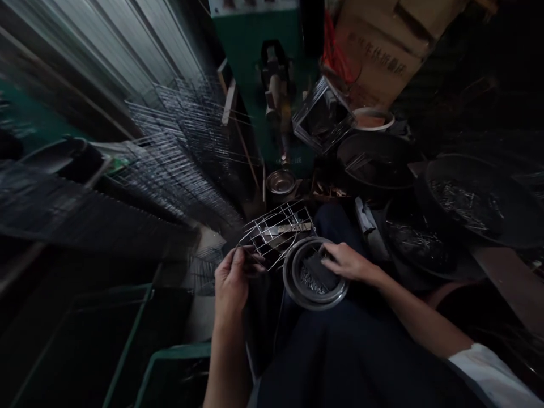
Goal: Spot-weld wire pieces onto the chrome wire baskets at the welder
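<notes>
My left hand (233,275) is closed, with fingers and thumb pinching the near left corner of a small wire grid (285,222). The grid tilts above my lap, and a flat light strip (289,228) shows through its wires. On my lap sits a round metal bowl (293,294), against the grid's near side. Several tiny shiny metal pieces (312,281) lie in it beside a dark block (321,271). Over the bowl's right side, my right hand (342,262) has its fingers curled inward; what they hold, if anything, is hidden.
Wire grids (178,147) are stacked at the left. A green machine (238,62) stands ahead with a small metal dish (281,181) at its base. Dark pans (505,198) with metal pieces are at the right, near a cardboard box (382,56). Green crates (178,352) sit lower left.
</notes>
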Action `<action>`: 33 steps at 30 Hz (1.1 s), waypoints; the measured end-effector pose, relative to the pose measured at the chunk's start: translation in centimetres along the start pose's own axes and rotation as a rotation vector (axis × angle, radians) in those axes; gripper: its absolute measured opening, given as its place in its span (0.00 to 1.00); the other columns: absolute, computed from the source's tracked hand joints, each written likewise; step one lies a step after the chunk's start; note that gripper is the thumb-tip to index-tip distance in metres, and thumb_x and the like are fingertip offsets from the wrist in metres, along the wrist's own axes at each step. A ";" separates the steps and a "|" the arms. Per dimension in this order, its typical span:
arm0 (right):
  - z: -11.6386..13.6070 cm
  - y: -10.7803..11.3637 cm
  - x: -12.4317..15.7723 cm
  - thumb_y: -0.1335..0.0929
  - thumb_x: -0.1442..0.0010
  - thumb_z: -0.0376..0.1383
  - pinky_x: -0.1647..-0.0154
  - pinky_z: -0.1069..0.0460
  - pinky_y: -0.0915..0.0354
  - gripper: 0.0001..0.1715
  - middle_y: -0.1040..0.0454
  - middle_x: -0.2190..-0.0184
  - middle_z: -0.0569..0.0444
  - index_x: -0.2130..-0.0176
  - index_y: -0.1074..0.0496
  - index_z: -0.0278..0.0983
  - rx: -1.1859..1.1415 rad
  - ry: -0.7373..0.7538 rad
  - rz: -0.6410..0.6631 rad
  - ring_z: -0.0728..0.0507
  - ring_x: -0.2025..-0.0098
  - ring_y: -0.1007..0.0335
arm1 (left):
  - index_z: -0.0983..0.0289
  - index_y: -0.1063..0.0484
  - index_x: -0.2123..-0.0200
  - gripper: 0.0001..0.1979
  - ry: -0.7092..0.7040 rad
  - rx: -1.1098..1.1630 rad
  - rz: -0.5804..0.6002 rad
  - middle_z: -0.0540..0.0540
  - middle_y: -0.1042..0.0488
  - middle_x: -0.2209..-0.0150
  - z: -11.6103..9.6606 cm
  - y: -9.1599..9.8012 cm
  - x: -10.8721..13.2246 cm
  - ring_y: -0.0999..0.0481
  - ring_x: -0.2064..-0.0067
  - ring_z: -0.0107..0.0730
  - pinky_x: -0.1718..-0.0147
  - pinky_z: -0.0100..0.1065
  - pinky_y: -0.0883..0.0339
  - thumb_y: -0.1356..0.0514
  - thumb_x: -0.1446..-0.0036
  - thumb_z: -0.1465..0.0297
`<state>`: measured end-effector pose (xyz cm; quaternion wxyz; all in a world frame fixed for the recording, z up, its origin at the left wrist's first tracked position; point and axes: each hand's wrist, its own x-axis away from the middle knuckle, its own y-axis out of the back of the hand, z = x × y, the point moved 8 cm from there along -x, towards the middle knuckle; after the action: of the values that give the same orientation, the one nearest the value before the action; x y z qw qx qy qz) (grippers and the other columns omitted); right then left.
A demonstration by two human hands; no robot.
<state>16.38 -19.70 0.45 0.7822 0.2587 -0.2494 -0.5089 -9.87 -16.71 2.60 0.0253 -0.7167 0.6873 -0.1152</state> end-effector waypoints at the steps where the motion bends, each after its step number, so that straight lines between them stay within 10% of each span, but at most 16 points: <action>1: -0.5 -1.2 0.0 0.32 0.39 0.29 0.64 0.54 0.39 0.04 0.24 0.66 0.52 0.61 0.29 0.34 0.062 -0.018 0.027 0.45 0.65 0.27 | 0.66 0.27 0.57 0.19 0.017 0.014 -0.019 0.55 0.21 0.70 0.3 0.9 0.3 0.24 0.76 0.29 0.76 0.28 0.31 0.37 0.42 0.56; 5: -1.9 -3.3 0.5 0.29 0.38 0.34 0.63 0.53 0.40 0.06 0.23 0.64 0.49 0.61 0.29 0.34 0.226 -0.130 0.064 0.41 0.61 0.25 | 0.67 0.27 0.58 0.19 0.054 0.047 -0.073 0.56 0.21 0.70 1.7 3.4 0.8 0.24 0.76 0.29 0.76 0.28 0.30 0.35 0.43 0.57; 16: -4.0 1.0 0.6 0.31 0.34 0.41 0.64 0.50 0.38 0.18 0.26 0.52 0.46 0.49 0.34 0.35 0.691 -0.501 -0.071 0.37 0.56 0.25 | 0.66 0.27 0.57 0.18 0.078 0.071 -0.099 0.55 0.22 0.70 3.5 4.1 1.1 0.24 0.75 0.29 0.76 0.27 0.30 0.37 0.42 0.58; 25: -2.7 0.3 1.0 0.35 0.32 0.34 0.60 0.51 0.36 0.07 0.30 0.52 0.45 0.53 0.34 0.36 0.842 -0.311 -0.116 0.39 0.48 0.35 | 0.66 0.28 0.56 0.19 0.093 0.070 -0.073 0.55 0.22 0.69 4.4 4.0 1.6 0.24 0.75 0.29 0.76 0.27 0.31 0.38 0.41 0.56; 33: -3.6 0.3 1.0 0.37 0.31 0.41 0.64 0.49 0.37 0.13 0.24 0.60 0.43 0.51 0.38 0.34 0.656 -0.466 -0.070 0.36 0.59 0.25 | 0.65 0.28 0.55 0.22 0.203 0.141 0.021 0.57 0.21 0.64 7.7 1.0 2.1 0.21 0.70 0.32 0.72 0.30 0.27 0.38 0.41 0.52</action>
<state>19.26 -19.97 -1.90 0.5629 0.3806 -0.5602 -0.4739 -9.26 -19.79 -4.81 0.0071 -0.6906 0.6840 -0.2349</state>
